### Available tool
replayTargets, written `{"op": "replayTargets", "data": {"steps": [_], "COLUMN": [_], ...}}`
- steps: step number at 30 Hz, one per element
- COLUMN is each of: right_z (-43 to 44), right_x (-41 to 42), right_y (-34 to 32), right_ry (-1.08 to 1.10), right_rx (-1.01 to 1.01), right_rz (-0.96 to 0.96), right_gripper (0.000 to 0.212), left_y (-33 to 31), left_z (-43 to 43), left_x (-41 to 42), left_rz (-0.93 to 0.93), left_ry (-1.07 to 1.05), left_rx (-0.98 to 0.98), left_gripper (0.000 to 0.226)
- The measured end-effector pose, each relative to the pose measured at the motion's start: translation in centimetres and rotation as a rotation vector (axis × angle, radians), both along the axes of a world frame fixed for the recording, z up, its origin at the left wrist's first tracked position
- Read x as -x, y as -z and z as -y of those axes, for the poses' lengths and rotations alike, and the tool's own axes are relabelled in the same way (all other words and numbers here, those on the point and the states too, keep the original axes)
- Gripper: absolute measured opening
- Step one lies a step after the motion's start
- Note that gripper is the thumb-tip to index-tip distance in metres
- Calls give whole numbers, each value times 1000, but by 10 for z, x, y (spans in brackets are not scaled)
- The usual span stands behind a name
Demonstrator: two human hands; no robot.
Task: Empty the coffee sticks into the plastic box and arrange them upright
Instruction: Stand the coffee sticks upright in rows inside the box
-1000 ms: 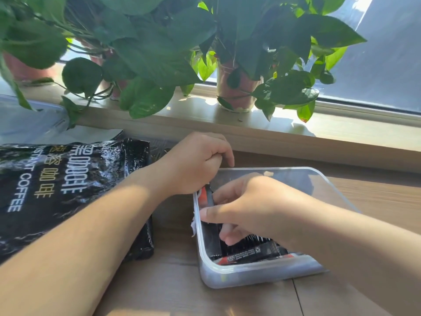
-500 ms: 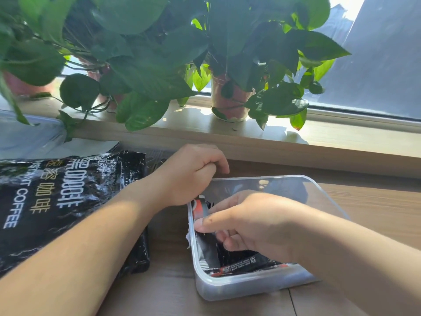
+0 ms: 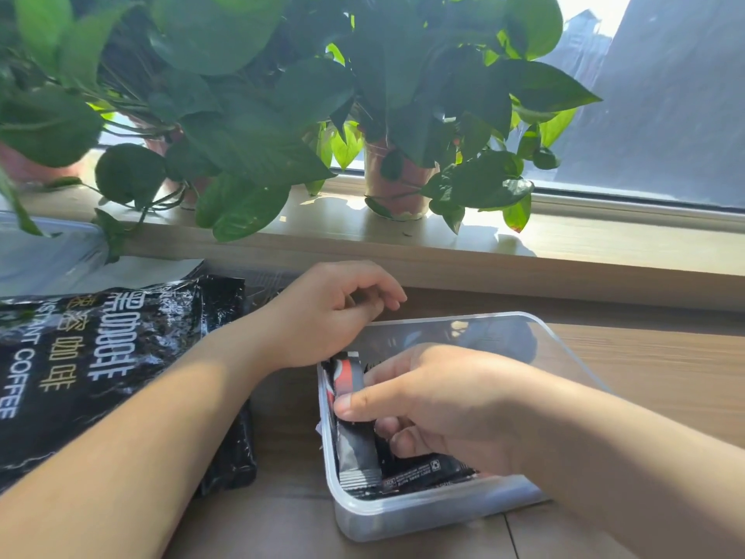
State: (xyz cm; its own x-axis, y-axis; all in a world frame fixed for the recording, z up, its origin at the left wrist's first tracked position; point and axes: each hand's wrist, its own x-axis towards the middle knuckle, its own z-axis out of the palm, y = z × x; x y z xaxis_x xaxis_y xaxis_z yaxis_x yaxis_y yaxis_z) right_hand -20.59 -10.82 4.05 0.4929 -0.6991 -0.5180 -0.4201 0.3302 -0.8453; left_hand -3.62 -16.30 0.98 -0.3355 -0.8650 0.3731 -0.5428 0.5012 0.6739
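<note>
A clear plastic box point(image 3: 407, 514) sits on the wooden table, holding several black and red coffee sticks point(image 3: 356, 449) along its left wall. My right hand point(image 3: 435, 401) reaches into the box, thumb and fingers pinching the sticks. My left hand point(image 3: 326, 312) hovers at the box's far left corner, fingers curled loosely, and I cannot see anything held in it. The black instant coffee bag point(image 3: 80, 365) lies flat to the left under my left forearm.
Potted green plants point(image 3: 395, 187) stand on the wooden windowsill behind the table, leaves hanging over the ledge. A clear plastic lid point(image 3: 44, 252) lies at the far left behind the bag. Bare table shows to the right of the box.
My left hand has lifted off the sticks and drawn back to the box corner. My right thumb now presses the sticks against the left wall. The camera has tilted up slightly.
</note>
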Motion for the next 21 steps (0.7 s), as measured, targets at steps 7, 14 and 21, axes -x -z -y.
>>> {"op": "replayTargets", "data": {"steps": [7, 14, 21], "right_z": [-1, 7, 34], "right_x": [16, 70, 112], "right_y": [-9, -47, -56], "right_ry": [-7, 143, 106], "right_rx": [164, 656, 869], "right_rz": [-96, -343, -891], "right_gripper": [13, 8, 34], "left_y": [0, -1, -3], "left_z": [-1, -2, -3], "left_x": [0, 2, 0], "left_rz": [-23, -51, 56], "left_ry": [0, 17, 54], "left_rx": [-18, -54, 80], "left_gripper": [27, 34, 31]}}
